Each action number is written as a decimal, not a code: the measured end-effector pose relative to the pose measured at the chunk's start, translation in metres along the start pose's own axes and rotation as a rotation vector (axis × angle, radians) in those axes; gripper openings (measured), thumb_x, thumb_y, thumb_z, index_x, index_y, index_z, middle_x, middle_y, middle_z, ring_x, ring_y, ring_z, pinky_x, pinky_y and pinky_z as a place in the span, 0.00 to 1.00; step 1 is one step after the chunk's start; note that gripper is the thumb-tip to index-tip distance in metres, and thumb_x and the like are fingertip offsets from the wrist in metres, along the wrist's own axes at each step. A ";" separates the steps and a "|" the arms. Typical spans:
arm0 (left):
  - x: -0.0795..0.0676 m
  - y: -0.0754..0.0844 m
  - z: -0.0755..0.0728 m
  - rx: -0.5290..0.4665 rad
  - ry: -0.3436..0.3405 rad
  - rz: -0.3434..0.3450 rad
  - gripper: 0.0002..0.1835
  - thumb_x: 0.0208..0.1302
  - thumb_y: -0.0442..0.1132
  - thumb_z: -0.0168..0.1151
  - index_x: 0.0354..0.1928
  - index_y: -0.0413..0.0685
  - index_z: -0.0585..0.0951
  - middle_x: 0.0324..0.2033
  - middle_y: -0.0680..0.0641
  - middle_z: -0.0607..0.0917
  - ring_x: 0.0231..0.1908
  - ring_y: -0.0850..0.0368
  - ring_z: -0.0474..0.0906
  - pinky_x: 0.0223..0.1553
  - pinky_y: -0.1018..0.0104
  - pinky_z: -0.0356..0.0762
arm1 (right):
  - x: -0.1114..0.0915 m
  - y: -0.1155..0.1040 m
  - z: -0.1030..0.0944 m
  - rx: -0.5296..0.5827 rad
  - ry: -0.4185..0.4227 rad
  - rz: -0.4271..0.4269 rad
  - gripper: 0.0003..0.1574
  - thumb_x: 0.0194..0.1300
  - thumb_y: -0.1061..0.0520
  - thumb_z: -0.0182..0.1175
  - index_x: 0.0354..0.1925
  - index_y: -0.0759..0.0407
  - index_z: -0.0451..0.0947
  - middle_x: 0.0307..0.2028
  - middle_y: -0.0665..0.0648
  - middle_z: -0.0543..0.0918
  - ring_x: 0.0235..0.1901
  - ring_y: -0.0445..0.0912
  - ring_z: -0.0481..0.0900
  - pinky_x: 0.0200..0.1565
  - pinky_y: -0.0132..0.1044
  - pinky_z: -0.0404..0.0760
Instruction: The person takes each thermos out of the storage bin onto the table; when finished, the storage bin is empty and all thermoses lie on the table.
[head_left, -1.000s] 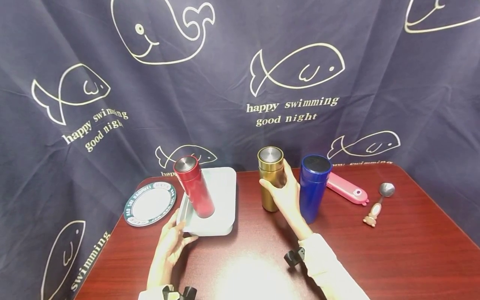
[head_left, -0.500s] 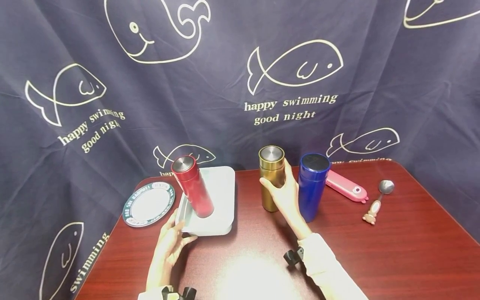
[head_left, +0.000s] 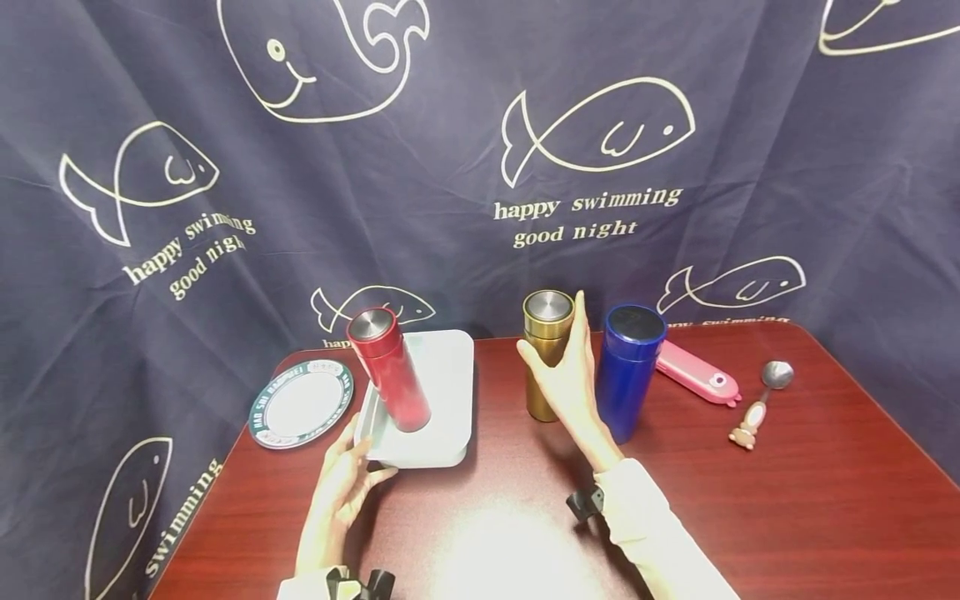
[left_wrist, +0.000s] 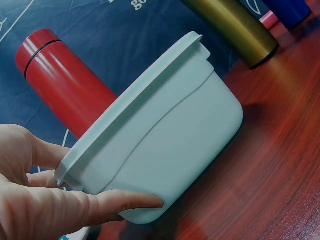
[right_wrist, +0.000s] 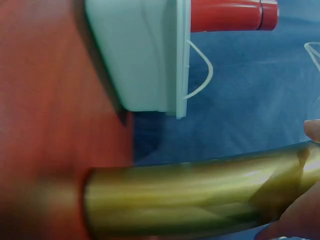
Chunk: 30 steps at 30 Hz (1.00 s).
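Observation:
My left hand (head_left: pixel 341 483) grips the near left corner of a pale green plastic box (head_left: pixel 450 383); in the left wrist view the thumb lies along its side and the fingers are at the rim. A red thermos (head_left: pixel 393 375) with a silver-topped lid stands on the box. My right hand (head_left: pixel 570 383) is around a gold thermos (head_left: pixel 537 400) standing on the table, its fingers extended up along the right side and its thumb out at the left. In the right wrist view the gold thermos (right_wrist: pixel 190 195) crosses the lower part, mostly uncovered. Right beside that hand stands a blue thermos (head_left: pixel 630 375).
A white plate with a green rim (head_left: pixel 262 417) lies left of the box. Behind and right of the blue thermos lies a pink case (head_left: pixel 697 375), with a bear-handled spoon (head_left: pixel 753 412) farther right. A dark printed curtain (head_left: pixel 465 167) hangs behind the wooden table (head_left: pixel 825 500).
My right hand's fingers have straightened and the thumb has moved off the gold thermos, which stays in place. My left hand and the box have not moved noticeably.

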<state>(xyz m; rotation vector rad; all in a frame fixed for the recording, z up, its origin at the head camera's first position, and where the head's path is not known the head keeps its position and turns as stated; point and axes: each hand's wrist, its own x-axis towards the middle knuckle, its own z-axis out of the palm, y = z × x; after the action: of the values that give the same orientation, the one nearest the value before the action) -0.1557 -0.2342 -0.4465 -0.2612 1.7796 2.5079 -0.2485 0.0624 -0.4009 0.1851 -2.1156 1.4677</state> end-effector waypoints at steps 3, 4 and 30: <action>0.000 0.000 0.000 0.000 0.004 0.002 0.35 0.74 0.28 0.34 0.76 0.42 0.33 0.73 0.31 0.46 0.70 0.35 0.46 0.59 0.24 0.49 | 0.010 -0.011 -0.002 -0.002 0.025 -0.051 0.65 0.58 0.47 0.70 0.78 0.43 0.38 0.76 0.54 0.51 0.73 0.51 0.54 0.71 0.52 0.56; 0.000 0.000 0.000 0.002 0.005 0.006 0.35 0.74 0.28 0.34 0.76 0.41 0.33 0.73 0.30 0.46 0.70 0.35 0.46 0.59 0.24 0.49 | 0.014 -0.015 -0.003 0.001 0.034 -0.068 0.65 0.57 0.48 0.70 0.78 0.43 0.39 0.76 0.55 0.52 0.73 0.51 0.54 0.70 0.53 0.56; 0.000 0.002 0.000 0.000 -0.015 0.022 0.36 0.73 0.28 0.35 0.76 0.40 0.32 0.74 0.30 0.42 0.71 0.34 0.44 0.58 0.22 0.48 | 0.011 -0.080 0.046 0.469 -0.154 -0.148 0.71 0.51 0.63 0.75 0.77 0.36 0.41 0.74 0.52 0.56 0.70 0.47 0.60 0.67 0.48 0.66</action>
<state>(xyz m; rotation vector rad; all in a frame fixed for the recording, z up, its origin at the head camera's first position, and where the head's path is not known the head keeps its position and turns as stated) -0.1561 -0.2352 -0.4452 -0.2233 1.7869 2.5174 -0.2410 -0.0080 -0.3415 0.6321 -1.7893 1.8850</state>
